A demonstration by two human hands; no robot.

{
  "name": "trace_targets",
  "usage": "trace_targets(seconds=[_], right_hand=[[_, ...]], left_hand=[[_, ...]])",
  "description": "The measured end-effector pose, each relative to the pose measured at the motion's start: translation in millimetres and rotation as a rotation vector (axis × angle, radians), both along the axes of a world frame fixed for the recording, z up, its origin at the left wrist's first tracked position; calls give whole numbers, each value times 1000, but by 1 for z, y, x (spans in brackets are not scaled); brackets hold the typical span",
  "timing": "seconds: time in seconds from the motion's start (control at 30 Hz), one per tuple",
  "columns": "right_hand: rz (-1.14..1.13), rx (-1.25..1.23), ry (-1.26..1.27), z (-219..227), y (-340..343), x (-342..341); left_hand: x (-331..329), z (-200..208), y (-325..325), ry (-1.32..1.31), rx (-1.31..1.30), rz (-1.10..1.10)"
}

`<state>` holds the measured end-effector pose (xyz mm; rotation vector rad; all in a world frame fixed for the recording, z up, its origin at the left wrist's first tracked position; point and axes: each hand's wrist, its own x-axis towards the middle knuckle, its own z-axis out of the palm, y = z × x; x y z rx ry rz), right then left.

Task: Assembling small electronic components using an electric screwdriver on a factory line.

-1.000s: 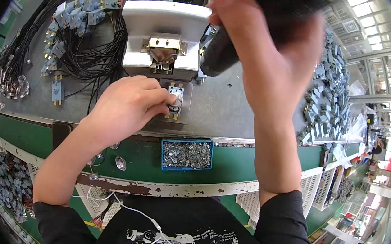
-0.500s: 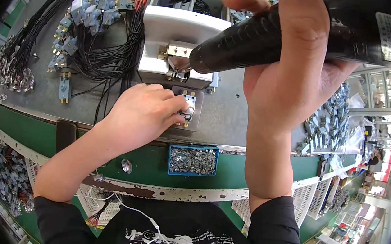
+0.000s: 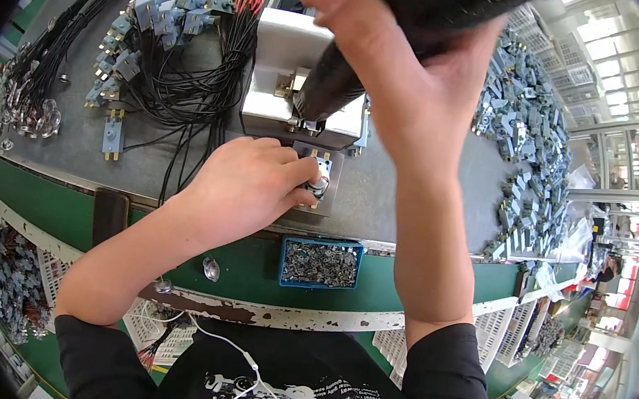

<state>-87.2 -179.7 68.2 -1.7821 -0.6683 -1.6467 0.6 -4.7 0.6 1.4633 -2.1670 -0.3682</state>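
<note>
My right hand (image 3: 428, 125) is wrapped round a black power screwdriver (image 3: 335, 84). Its nose points down at the front of a silver box-like machine (image 3: 294, 37), over small metal fittings; the tip is hidden. My left hand (image 3: 251, 181) rests palm down on the bench, thumb and forefinger pinching a small round whitish-metal part (image 3: 323, 183). This part sits on a small block with brass tabs, on a flat metal plate (image 3: 336, 172) just in front of the machine. The fingers cover part of the block.
Blue-grey blocks (image 3: 171, 16) with black wires lie left of the machine. Clear lamp-like pieces (image 3: 40, 119) hang on wires further left. Many blue-grey parts (image 3: 524, 143) are heaped at right. A blue tray (image 3: 318, 286) of small metal pieces stands at the front edge.
My right hand has swung left and upward, turning the screwdriver steeper, with its nose still at the machine's front. My left hand keeps its pinch; the whole view has shifted slightly.
</note>
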Motion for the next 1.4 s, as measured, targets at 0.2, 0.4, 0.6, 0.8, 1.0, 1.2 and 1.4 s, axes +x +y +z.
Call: trace_targets(seconds=[0.2, 0.4, 0.6, 0.8, 1.0, 1.2, 1.4], right_hand=[[-70, 923, 313, 30, 68, -5], [-93, 94, 16, 4, 25, -11], [-201, 321, 157, 1, 50, -39], [-279, 544, 287, -1, 66, -53], [-188, 687, 335, 0, 76, -49], [-226, 617, 412, 0, 76, -56], [-159, 734, 370, -12, 72, -53]], left_hand=[[3, -5, 1, 16, -6, 22], [7, -16, 9, 91, -89, 48], [3, -9, 2, 144, -78, 26], [3, -6, 2, 148, -45, 41], [3, -5, 4, 128, -51, 55], [2, -11, 4, 133, -52, 19], [-2, -10, 4, 129, -35, 40]])
